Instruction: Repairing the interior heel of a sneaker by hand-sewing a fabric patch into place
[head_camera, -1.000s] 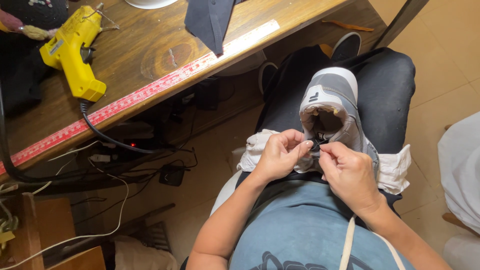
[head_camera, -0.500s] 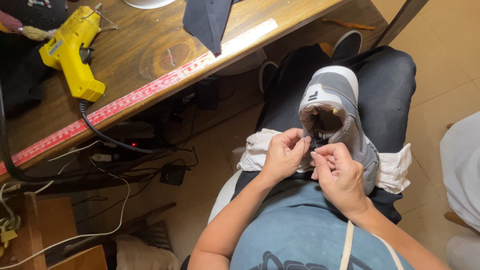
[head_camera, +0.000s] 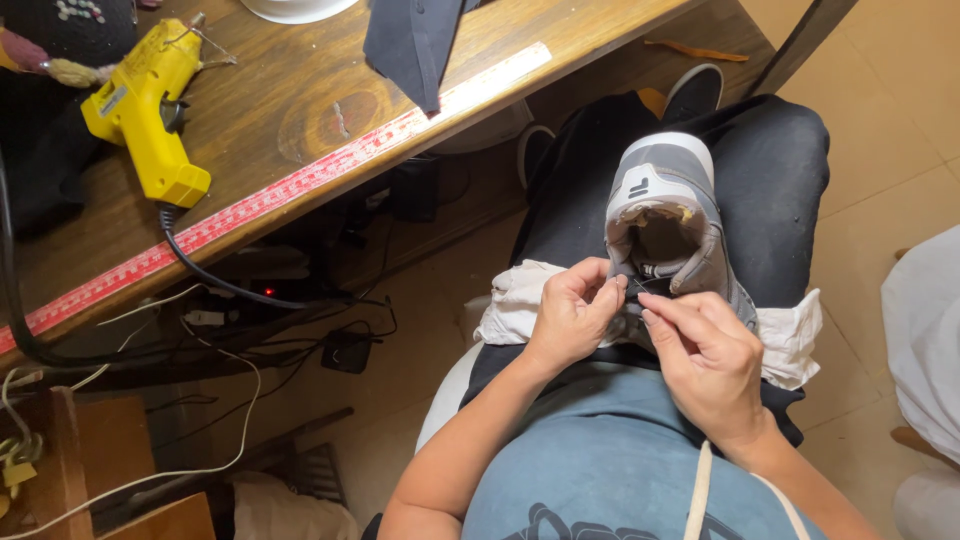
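Observation:
A grey and white sneaker (head_camera: 668, 215) rests on my lap, heel toward me, on top of a white cloth (head_camera: 790, 335) spread over dark trousers. My left hand (head_camera: 570, 318) pinches the near edge of the shoe's opening at its left side. My right hand (head_camera: 705, 365) meets it there, fingertips closed on the same dark edge of the collar. Whether something small sits between the fingers cannot be told.
A wooden workbench (head_camera: 290, 110) runs across the upper left with a red ruler strip (head_camera: 250, 210) along its edge. On it lie a yellow glue gun (head_camera: 145, 115) and a dark piece of material (head_camera: 410, 40). Cables and a power strip (head_camera: 270, 295) lie underneath.
Both hands have stayed at the shoe's collar; the right hand has shifted slightly down and the fingers have worked closer together at the edge.

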